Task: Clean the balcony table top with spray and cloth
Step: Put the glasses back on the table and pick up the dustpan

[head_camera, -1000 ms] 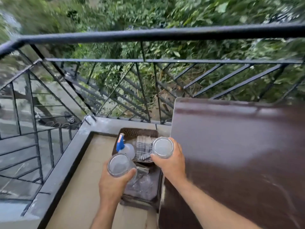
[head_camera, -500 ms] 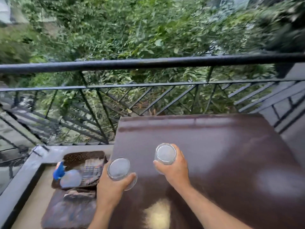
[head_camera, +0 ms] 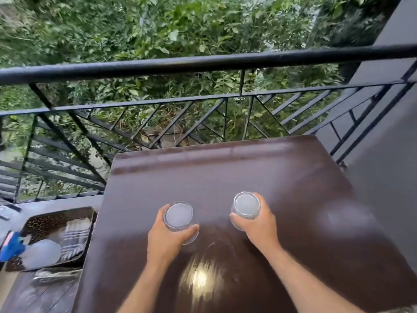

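A glossy dark brown table top point(head_camera: 225, 177) fills the middle and right of the head view. My left hand point(head_camera: 164, 240) grips a clear glass point(head_camera: 178, 215) turned bottom up, just over the table. My right hand point(head_camera: 259, 224) grips a second upturned clear glass point(head_camera: 247, 204) further right. Whether the glasses touch the table I cannot tell. At the lower left a spray bottle with a blue head point(head_camera: 13, 247) lies in a dark brown tray point(head_camera: 52, 215), beside a striped grey cloth point(head_camera: 75, 236).
A black metal railing point(head_camera: 203, 62) runs behind and left of the table, with green bushes beyond. A grey wall point(head_camera: 388, 154) stands close on the right. The tray rests on a low dark surface point(head_camera: 45, 292) left of the table.
Both hands carried the glasses from above the tray rightward onto the area over the table top. The view swung right, so the tray now sits at the lower left.
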`<state>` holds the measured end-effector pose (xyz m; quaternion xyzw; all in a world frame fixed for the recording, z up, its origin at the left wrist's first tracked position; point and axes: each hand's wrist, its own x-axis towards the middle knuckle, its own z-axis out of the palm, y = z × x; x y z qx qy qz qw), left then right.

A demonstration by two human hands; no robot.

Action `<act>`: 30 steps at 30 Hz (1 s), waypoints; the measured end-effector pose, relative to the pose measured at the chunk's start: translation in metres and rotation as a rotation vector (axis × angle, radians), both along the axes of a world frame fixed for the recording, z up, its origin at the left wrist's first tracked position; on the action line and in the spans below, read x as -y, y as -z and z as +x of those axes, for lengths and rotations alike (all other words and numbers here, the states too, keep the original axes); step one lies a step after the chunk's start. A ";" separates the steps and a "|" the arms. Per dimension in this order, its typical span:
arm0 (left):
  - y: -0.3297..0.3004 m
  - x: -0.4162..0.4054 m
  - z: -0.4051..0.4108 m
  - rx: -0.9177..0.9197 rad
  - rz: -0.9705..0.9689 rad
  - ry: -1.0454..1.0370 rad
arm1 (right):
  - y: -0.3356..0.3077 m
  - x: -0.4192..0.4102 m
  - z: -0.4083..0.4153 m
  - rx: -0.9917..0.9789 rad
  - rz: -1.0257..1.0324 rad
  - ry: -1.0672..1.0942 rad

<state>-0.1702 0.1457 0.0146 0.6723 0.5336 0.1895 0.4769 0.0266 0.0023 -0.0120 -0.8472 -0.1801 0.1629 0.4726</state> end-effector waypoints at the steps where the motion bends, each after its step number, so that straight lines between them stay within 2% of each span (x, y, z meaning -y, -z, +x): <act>1: 0.002 0.000 0.006 -0.015 0.000 0.005 | 0.001 0.002 0.007 -0.001 0.002 0.011; 11: 0.016 -0.015 0.059 -0.060 0.023 0.026 | 0.016 -0.002 0.063 -0.059 0.009 0.094; 30: 0.041 -0.006 0.070 -0.067 0.048 0.065 | 0.037 0.006 0.066 -0.026 0.002 0.087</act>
